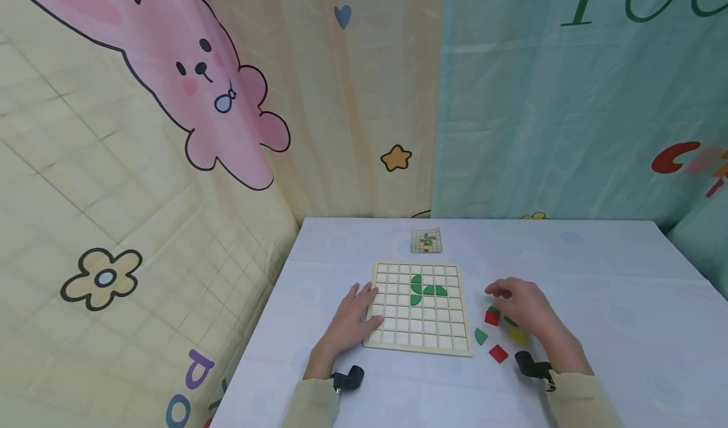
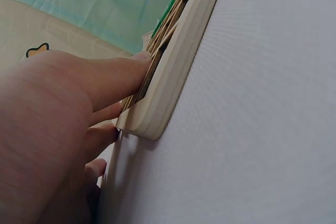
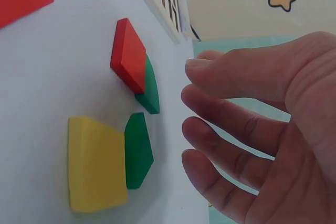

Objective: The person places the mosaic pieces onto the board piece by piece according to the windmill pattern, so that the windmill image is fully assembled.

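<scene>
A square wooden grid board [image 1: 418, 346] lies on the table, with several green quarter-round pieces [image 1: 417, 282] set in its cells. My left hand [image 1: 349, 319] rests on the board's left edge, fingers spread; in the left wrist view the thumb [image 2: 118, 77] lies over its frame. To the right of the board, my right hand [image 1: 526, 305] hovers over loose pieces, fingers loosely bent and holding nothing. Below it are a red block [image 3: 128, 56] against a green piece [image 3: 151, 87], and a yellow block [image 3: 97, 163] beside another green piece [image 3: 138, 150].
Nearer the front lie a red square [image 1: 498, 353] and a green quarter-round piece [image 1: 480, 336]. Behind the board is a small pattern card [image 1: 418, 246] showing a grid with a coloured figure. A white cloth covers the table [image 1: 614, 289]; printed curtains hang behind and at the left.
</scene>
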`<state>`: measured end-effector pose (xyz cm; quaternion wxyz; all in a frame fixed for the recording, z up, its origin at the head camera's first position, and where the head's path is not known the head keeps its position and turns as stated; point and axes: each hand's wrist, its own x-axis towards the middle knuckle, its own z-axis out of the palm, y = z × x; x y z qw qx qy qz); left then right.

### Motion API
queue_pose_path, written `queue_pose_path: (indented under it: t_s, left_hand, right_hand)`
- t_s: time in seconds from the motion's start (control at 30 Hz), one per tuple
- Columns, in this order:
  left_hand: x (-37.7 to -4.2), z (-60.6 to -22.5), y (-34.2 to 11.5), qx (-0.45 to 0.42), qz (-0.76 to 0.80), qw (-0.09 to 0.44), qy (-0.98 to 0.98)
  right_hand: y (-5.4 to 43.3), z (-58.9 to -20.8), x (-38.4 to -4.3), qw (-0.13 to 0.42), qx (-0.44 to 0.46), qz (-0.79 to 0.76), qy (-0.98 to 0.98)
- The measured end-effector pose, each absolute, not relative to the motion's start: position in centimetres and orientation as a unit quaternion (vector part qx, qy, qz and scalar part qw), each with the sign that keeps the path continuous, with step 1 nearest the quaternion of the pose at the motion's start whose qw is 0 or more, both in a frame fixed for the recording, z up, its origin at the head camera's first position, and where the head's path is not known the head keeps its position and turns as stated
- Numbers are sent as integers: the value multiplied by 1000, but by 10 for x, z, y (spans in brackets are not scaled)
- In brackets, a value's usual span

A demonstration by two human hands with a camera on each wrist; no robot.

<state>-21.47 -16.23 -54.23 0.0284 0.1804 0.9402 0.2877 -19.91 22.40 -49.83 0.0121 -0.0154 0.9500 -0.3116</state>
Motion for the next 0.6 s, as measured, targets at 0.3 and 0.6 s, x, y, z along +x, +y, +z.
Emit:
queue_pose_path:
  t_s: [0.3,0.6]
  left_hand:
    - [-215,-542,-162,180,287,29,940]
    - [-214,-541,-161,180,287,26,940]
  right_hand:
    - [234,-502,-198,44,-16,-306,951]
    - [235,-506,-196,38,-27,-300,953]
